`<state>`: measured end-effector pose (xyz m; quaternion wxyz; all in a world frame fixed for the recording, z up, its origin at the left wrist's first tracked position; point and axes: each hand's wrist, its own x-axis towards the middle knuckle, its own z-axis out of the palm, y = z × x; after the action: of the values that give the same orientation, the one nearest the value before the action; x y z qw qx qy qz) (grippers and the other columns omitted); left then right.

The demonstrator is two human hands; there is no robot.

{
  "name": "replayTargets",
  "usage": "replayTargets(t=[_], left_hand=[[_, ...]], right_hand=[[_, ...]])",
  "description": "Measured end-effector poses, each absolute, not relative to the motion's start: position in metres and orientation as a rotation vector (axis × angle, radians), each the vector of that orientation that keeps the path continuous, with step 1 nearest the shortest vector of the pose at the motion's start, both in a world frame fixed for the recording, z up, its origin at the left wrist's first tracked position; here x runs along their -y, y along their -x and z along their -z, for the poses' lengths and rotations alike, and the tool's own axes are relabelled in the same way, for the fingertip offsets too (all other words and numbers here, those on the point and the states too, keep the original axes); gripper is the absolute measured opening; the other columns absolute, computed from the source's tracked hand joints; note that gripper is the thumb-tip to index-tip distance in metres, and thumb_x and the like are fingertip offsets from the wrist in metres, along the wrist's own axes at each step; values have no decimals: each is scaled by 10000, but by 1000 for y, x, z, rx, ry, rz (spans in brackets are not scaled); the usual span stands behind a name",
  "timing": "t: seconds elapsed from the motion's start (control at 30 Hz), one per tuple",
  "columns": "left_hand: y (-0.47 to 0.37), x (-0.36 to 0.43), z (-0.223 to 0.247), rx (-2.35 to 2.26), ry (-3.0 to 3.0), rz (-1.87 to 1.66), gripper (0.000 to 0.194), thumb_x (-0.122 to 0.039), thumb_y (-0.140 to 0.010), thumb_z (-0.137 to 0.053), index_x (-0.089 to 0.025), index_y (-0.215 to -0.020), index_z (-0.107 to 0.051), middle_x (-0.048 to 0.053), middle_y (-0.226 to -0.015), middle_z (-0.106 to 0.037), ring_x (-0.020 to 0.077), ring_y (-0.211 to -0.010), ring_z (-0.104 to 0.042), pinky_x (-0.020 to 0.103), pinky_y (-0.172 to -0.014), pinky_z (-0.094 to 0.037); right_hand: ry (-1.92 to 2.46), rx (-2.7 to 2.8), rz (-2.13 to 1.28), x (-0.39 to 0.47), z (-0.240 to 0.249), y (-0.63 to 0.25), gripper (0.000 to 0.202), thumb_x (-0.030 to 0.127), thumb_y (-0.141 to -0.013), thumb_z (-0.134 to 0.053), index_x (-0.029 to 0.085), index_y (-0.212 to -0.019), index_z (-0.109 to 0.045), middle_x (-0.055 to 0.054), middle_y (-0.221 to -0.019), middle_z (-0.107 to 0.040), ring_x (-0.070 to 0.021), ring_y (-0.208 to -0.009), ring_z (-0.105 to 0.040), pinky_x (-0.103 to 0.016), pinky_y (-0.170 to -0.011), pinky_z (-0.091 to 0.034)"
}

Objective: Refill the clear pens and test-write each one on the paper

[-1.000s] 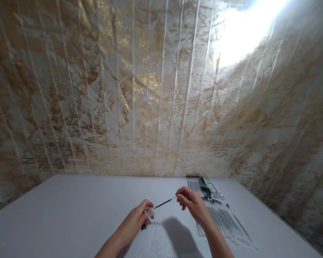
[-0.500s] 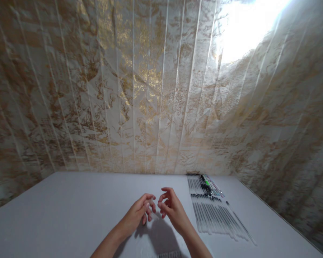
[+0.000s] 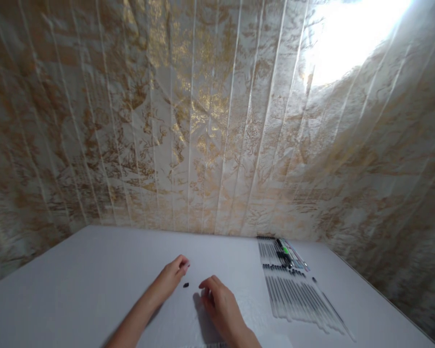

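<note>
My left hand (image 3: 175,271) is over the white table, its fingers curled in and pressed together; whatever they may hold is hidden. Just below its fingertips a small black piece (image 3: 186,285), like a pen cap, lies on the tabletop. Farther right, my right hand (image 3: 219,302) hovers near the surface, fingers loosely bent and apart from the thumb, with nothing visible in it. A row of thin clear pen barrels with dark cores (image 3: 300,299) lies to the right of my right hand, apart from it.
Black caps (image 3: 284,269) line the top of the barrel row. Behind them are a second row of pen parts (image 3: 266,250) and a bunch of pens, one with a green band (image 3: 286,250). One pen (image 3: 335,309) lies at the row's right. A patterned curtain (image 3: 203,145) hangs behind the table.
My hands have moved apart: the left up and leftward, its fingers closing, the right downward. The small black piece now shows on the table between them. The view has shifted slightly.
</note>
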<state>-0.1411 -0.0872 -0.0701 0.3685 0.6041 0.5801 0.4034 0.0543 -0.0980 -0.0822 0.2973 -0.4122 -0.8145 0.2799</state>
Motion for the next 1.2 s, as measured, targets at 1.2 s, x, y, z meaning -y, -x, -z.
replayTargets(t=[1.2], left_hand=[[80, 132, -2, -1443, -1891, -868, 298, -428, -918, -374, -228, -739, -503, -45, -653, -537, 150, -665, -544, 233, -636, -335]], right_hand=[[745, 1471, -1233, 94, 8, -92, 180, 323, -752, -711, 189, -825, -616, -24, -732, -690, -163, -654, -644, -235, -523, -477]])
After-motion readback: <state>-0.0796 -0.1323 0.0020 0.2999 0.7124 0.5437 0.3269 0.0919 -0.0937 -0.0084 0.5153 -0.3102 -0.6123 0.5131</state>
